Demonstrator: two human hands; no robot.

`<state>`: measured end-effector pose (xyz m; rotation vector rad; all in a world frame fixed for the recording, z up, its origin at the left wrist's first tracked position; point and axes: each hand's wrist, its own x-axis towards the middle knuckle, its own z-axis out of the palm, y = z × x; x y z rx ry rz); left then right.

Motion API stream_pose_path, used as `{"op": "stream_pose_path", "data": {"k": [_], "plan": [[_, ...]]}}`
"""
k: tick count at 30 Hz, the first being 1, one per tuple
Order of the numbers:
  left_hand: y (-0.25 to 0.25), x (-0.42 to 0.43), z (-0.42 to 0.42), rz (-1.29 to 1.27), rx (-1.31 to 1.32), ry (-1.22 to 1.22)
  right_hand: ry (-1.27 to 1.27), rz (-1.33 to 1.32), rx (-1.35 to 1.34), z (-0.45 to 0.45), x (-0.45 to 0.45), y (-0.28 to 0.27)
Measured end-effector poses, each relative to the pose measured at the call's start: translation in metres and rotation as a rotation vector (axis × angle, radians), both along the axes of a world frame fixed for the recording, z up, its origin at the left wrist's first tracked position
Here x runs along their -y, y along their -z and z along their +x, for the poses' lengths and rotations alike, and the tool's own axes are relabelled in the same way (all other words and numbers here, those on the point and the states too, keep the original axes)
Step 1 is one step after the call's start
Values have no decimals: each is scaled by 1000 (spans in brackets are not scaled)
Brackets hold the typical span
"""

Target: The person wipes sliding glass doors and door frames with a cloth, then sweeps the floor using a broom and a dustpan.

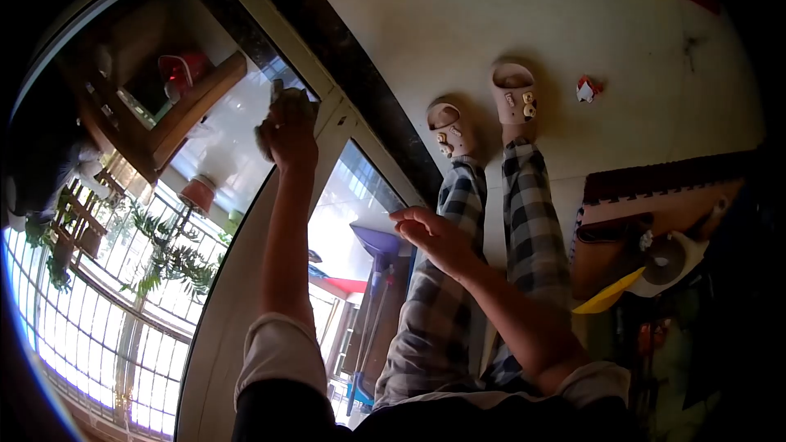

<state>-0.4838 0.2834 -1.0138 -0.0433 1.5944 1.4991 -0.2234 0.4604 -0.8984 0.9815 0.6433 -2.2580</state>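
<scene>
My left hand (pixel 293 141) is stretched out to the glass door, its fingers wrapped round a dark greyish cloth (pixel 264 141). The cloth lies against the lower corner of the glass pane (pixel 233 143), close to the pale door frame (pixel 337 127). Shadow hides part of the fingers. Before my checked trousers, my right hand (pixel 435 239) hangs in the air with nothing in it. Its fingers are loosely bent and apart, near the edge of the door.
Pink clogs (pixel 514 98) are on my feet on the pale tiled floor. A small red-and-white scrap (pixel 587 88) lies beside them. Through the glass show a potted plant (pixel 198 194), a wooden bench (pixel 196 110) and a purple dustpan (pixel 377 241). A yellow object (pixel 610 290) stands at right.
</scene>
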Motion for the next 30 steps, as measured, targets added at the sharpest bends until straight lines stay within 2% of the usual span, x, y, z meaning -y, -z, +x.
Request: {"op": "stream_pose_path", "data": {"k": [1, 2, 4, 6, 7, 8, 10, 11, 12, 14, 17, 18, 19, 21, 22, 24, 25, 27, 30], "plan": [[8, 9, 3, 391, 354, -354, 16, -7, 12, 0, 2, -3], [19, 17, 7, 774, 895, -1029, 10, -2, 16, -3, 1, -3], [40, 30, 11, 1132, 1435, -1737, -47, -36, 28, -7, 1, -8], [69, 24, 1, 2038, 2110, -2476, -96, -41, 41, -8, 4, -10], [73, 12, -1, 1995, 1850, -2658, -120, -41, 43, -8, 4, -11], [78, 15, -9, 1689, 2339, -2617, -142, -38, 46, -9, 3, -11], [83, -4, -16, 1684, 2620, -2524, -191, -45, 59, -12, 0, -12], [83, -13, -12, 1738, 2350, -2444, -231, -62, 58, -12, 1, -13], [88, -14, -2, 1756, 2348, -2459, -246, -62, 68, -8, 6, -12], [96, -18, 9, 2112, 1638, -2930, -196, -34, 19, -1, 16, -13], [130, 33, 37, 1502, 2064, -2421, -166, -38, 55, -3, 19, -13], [111, 25, 47, 1940, 1945, -2943, -112, -20, 79, -2, 22, -14], [95, 12, 50, 1950, 1949, -2923, -128, 46, 26, 0, 23, -10], [67, 2, 54, 2200, 1800, -2851, -120, 25, 23, -1, 18, -7], [50, 3, 56, 2191, 1802, -2835, -120, 12, 26, -3, 15, -6], [16, 8, 62, 2209, 2371, -2527, -63, -9, 5, -4, 15, -5], [-3, 6, 66, 2191, 2373, -2519, -34, 8, -23, -3, 17, -3], [-49, -5, 74, 2531, 2194, -2401, 42, -13, -27, -5, 16, -5], [-80, 1, 94, 2491, 2257, -2262, 83, -21, -25, -9, 9, -5]]}}
